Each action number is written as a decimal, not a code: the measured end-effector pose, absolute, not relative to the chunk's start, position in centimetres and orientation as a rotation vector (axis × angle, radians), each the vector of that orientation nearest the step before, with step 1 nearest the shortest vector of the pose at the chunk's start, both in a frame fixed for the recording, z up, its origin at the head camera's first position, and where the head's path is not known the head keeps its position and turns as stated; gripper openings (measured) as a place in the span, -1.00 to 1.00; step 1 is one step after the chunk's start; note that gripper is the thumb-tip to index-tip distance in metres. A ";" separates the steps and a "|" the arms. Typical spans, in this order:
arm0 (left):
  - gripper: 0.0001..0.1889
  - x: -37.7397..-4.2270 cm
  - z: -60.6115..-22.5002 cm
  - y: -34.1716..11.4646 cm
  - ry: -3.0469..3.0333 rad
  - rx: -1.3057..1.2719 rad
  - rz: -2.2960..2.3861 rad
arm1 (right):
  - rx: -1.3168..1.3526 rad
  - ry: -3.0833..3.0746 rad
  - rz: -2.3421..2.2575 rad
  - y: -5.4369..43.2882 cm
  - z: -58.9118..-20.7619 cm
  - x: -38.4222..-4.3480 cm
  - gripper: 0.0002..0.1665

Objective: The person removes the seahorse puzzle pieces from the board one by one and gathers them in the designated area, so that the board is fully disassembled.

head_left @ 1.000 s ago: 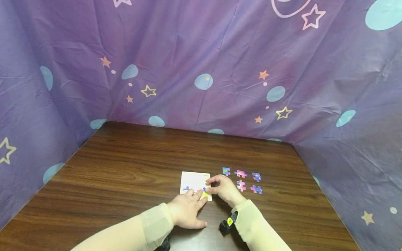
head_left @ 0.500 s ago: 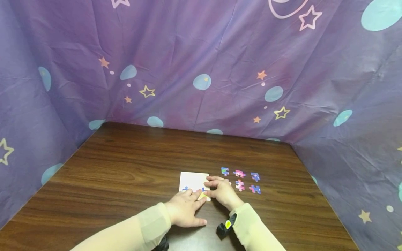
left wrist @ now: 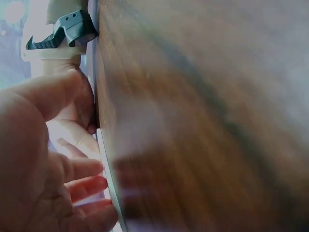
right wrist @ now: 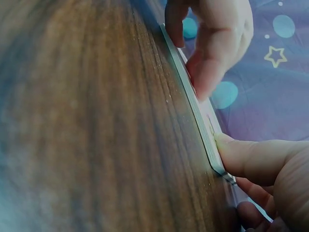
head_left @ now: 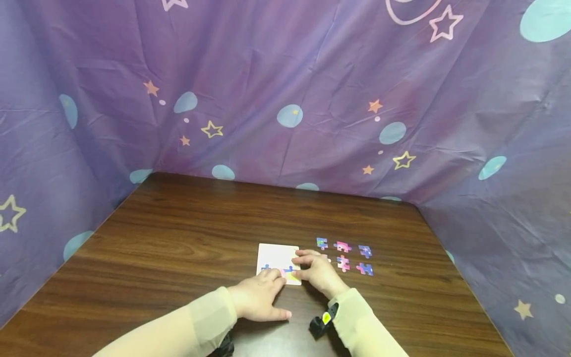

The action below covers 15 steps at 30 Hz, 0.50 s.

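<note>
A square white puzzle board (head_left: 277,254) lies flat on the table, with jigsaw pieces along its near side. One of these is a yellow piece (head_left: 292,277) at the near right; a blue one (head_left: 265,267) shows at the left. My left hand (head_left: 257,296) reaches over the near edge, fingertips resting on the pieces and thumb spread out. My right hand (head_left: 321,275) is at the board's right side. In the right wrist view its thumb (right wrist: 241,157) presses on the top near the corner; the other fingers are partly hidden beside the edge.
Several loose pieces lie right of the board, including a pink piece (head_left: 342,247) and a blue-purple piece (head_left: 365,269); another is partly behind the right hand. Dark wristbands (head_left: 322,322) sit on both wrists. A purple patterned cloth (head_left: 285,89) encloses the wooden table (head_left: 200,223).
The left hand's fingers have drawn together and shifted slightly left, showing more of the yellow piece. The right hand stays at the board's right side; the head view shifts slightly.
</note>
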<state>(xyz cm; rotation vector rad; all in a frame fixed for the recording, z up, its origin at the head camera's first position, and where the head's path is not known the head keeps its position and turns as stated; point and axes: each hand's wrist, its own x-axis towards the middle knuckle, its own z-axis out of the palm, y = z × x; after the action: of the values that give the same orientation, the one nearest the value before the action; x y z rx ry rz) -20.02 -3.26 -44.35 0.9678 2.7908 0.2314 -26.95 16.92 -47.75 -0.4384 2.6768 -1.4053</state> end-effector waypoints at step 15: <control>-0.09 -17.7 -43.6 -3.8 2.788 0.950 0.060 | -0.424 2.657 -1.424 16.8 -47.9 -27.2 -0.62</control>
<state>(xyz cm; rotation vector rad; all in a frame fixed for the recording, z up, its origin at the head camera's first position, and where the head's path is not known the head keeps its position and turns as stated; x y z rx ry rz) -17.67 -3.81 -43.65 0.9505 2.7878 0.0599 -27.20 16.84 -47.95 -0.4236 2.6570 -1.4245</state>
